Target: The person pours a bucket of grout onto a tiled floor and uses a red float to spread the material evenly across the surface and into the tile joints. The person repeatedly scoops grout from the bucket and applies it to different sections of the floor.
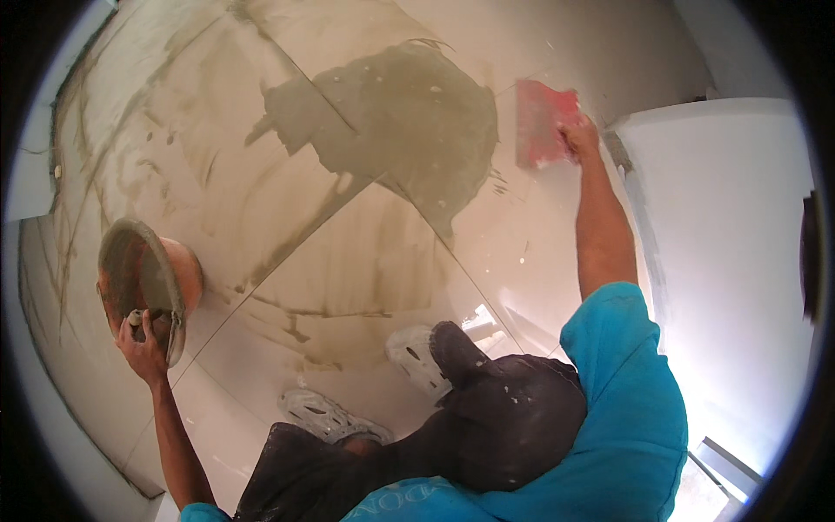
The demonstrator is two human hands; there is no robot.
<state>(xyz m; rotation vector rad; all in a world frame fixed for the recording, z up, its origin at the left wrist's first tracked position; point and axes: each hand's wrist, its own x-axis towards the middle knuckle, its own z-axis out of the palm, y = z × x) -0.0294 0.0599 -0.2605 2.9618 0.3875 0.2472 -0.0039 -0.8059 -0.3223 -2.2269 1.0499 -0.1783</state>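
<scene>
My right hand (580,139) is closed on a red grout float (541,129), which is slightly blurred at its left edge. The float is over the pale tiles, right of a wide puddle of wet grey-green grout (409,113). At the left, an orange bucket (184,271) tilts on its side, its rim and inside coated with the same grout. My left hand (146,350) grips the near side of its rim. A small pale knob (135,317) shows by those fingers; I cannot tell what it belongs to.
Grout smears streak the tiled floor (348,278), where dark joint lines cross. My feet in pale clogs (326,416) are on the near tiles. A white wall or panel (722,200) stands close along the right; another wall edge (35,165) runs along the left.
</scene>
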